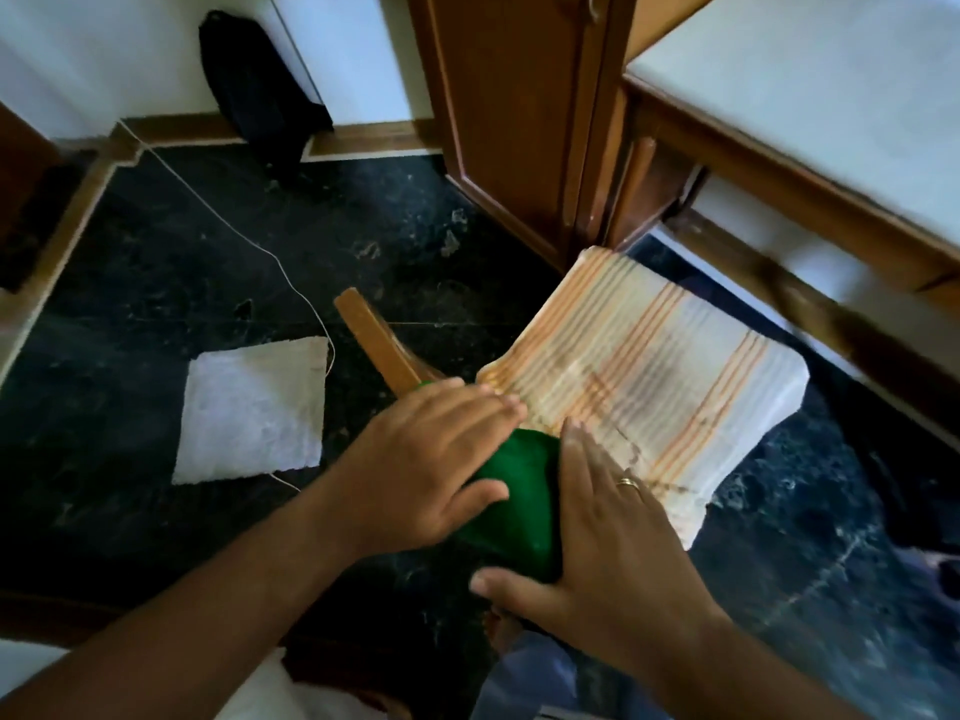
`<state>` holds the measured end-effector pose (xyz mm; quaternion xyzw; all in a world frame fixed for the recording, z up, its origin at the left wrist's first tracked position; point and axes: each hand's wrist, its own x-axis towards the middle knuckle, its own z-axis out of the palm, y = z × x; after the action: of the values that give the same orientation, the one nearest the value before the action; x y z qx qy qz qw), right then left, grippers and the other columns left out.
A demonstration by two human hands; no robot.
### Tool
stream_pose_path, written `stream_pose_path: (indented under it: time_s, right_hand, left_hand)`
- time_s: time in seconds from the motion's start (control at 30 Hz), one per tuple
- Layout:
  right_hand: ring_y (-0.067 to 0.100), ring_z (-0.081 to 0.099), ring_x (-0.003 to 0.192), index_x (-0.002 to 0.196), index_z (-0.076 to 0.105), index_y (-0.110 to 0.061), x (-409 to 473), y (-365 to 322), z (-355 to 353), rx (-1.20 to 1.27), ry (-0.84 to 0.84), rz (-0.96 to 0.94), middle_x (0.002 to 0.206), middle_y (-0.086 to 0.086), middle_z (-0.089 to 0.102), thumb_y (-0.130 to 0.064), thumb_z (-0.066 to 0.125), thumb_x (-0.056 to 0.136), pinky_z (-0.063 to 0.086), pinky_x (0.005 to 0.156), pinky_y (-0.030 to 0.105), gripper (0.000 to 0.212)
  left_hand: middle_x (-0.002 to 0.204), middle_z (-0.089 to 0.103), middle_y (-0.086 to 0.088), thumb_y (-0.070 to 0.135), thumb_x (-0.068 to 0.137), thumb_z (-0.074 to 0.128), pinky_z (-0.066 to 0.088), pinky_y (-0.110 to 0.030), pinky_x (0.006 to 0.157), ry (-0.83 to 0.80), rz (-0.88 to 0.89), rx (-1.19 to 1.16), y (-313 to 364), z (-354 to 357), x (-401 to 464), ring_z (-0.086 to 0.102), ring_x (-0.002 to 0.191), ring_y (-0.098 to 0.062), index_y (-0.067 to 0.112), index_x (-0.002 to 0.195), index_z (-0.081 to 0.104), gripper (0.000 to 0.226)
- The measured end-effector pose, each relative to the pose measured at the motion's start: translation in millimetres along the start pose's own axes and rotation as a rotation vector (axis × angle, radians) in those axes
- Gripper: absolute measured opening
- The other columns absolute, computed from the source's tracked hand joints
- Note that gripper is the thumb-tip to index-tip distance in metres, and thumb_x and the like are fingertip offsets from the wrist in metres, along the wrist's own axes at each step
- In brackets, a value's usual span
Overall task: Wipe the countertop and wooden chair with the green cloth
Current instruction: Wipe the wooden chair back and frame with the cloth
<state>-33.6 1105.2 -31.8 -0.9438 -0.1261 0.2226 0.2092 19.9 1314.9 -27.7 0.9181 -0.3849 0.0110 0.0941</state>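
Note:
The green cloth [519,504] lies bunched on the near edge of the wooden chair, between my two hands. My left hand [423,459] rests flat on the cloth's left side, fingers stretched toward the seat cushion. My right hand [605,527], with a ring on one finger, presses the cloth's right side, thumb under its near edge. One wooden chair arm [376,343] sticks out to the left. The striped white and orange seat cushion [660,371] covers the chair seat. The white countertop [831,90] with a wooden edge runs along the upper right.
A white mat [254,413] lies on the dark marble floor [208,272] to the left, with a thin white cord [244,241] trailing past it. A wooden cabinet [519,106] stands behind the chair. A black bag [260,80] leans on the far wall.

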Motion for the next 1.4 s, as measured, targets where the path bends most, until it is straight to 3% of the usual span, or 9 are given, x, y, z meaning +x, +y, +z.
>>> stream_pose_path:
  time_s: [0.07, 0.2, 0.3, 0.4, 0.5, 0.67, 0.8, 1.2, 1.4]
  right_hand:
    - [0.027, 0.009, 0.151, 0.152, -0.015, -0.01, -6, -3, 0, 0.042, -0.02, 0.018, 0.166, 0.013, -0.001, -0.109, 0.018, 0.045, 0.019, 0.12, 0.05, 0.149]
    - [0.043, 0.044, 0.135, 0.148, 0.026, 0.009, 5, 7, -4, 0.042, -0.005, 0.001, 0.151, 0.029, 0.038, -0.103, 0.031, 0.046, 0.041, 0.103, 0.057, 0.152]
    - [0.035, -0.012, 0.151, 0.135, -0.043, -0.005, 11, 10, 1, 0.111, -0.094, -0.027, 0.162, 0.018, -0.021, -0.099, 0.043, 0.049, -0.009, 0.116, 0.048, 0.154]
    - [0.029, -0.025, 0.148, 0.134, -0.043, -0.01, 13, 13, 6, 0.102, -0.148, -0.025, 0.16, 0.014, -0.031, -0.091, 0.051, 0.057, -0.021, 0.113, 0.046, 0.147]
    - [0.03, -0.021, 0.148, 0.14, -0.036, -0.008, 15, 13, 9, 0.113, -0.165, -0.035, 0.161, 0.014, -0.027, -0.087, 0.054, 0.059, -0.018, 0.114, 0.048, 0.144]
    - [0.031, -0.016, 0.149, 0.144, -0.031, -0.007, 17, 14, 14, 0.146, -0.195, -0.045, 0.162, 0.013, -0.021, -0.086, 0.053, 0.058, -0.013, 0.117, 0.051, 0.144]
    - [0.033, -0.011, 0.15, 0.147, -0.026, -0.007, 15, 13, 11, 0.151, -0.167, -0.071, 0.163, 0.016, -0.015, -0.085, 0.056, 0.062, -0.01, 0.118, 0.052, 0.141]
    - [0.037, -0.003, 0.151, 0.143, -0.033, -0.008, 25, -23, -2, 0.125, 0.074, -0.059, 0.163, 0.021, -0.012, -0.092, 0.051, 0.06, 0.003, 0.118, 0.057, 0.144]
    - [0.041, -0.005, 0.15, 0.134, -0.046, -0.004, 38, -23, 18, 0.058, 0.139, -0.029, 0.162, 0.023, -0.013, -0.089, 0.06, 0.055, 0.0, 0.116, 0.062, 0.156]
  left_hand:
    - [0.112, 0.073, -0.011, 0.053, 0.102, 0.023, 0.05, -0.047, 0.09, -0.056, 0.08, 0.047, -4, 3, 4, 0.068, 0.102, -0.03, 0.006, 0.117, 0.07, 0.069]
    - [0.087, 0.074, -0.008, 0.053, 0.102, 0.02, 0.052, -0.042, 0.072, -0.149, 0.15, 0.013, -49, -5, 26, 0.07, 0.078, -0.027, 0.008, 0.091, 0.075, 0.072]
    - [0.089, 0.076, -0.008, 0.047, 0.098, 0.031, 0.052, -0.043, 0.075, -0.297, -0.014, 0.062, -104, -34, 43, 0.07, 0.08, -0.029, 0.009, 0.096, 0.077, 0.059]
    - [0.099, 0.075, 0.0, 0.053, 0.093, 0.021, 0.051, -0.039, 0.077, -0.526, -0.177, 0.14, -138, -58, 66, 0.067, 0.089, -0.021, 0.02, 0.109, 0.073, 0.063]
    - [0.11, 0.074, 0.004, 0.053, 0.089, 0.016, 0.051, -0.039, 0.088, -0.715, -0.025, 0.25, -115, -49, 75, 0.066, 0.102, -0.017, 0.023, 0.113, 0.069, 0.065]
    - [0.117, 0.075, 0.004, 0.038, 0.09, 0.033, 0.049, -0.036, 0.094, -0.626, -0.034, -0.047, -61, -40, 66, 0.066, 0.109, -0.014, 0.022, 0.117, 0.073, 0.051]
    - [0.122, 0.073, 0.001, 0.039, 0.086, 0.032, 0.051, -0.037, 0.094, -0.678, -0.277, 0.171, -111, -52, 83, 0.066, 0.108, -0.018, 0.028, 0.123, 0.07, 0.054]
    - [0.098, 0.077, 0.001, 0.041, 0.091, 0.035, 0.052, -0.043, 0.077, -0.463, 0.074, 0.019, -69, -38, 50, 0.07, 0.089, -0.023, 0.016, 0.105, 0.075, 0.05]
    - [0.093, 0.078, -0.002, 0.051, 0.085, 0.027, 0.052, -0.039, 0.072, -0.492, -0.095, 0.017, -121, -51, 68, 0.07, 0.085, -0.024, 0.019, 0.101, 0.078, 0.063]
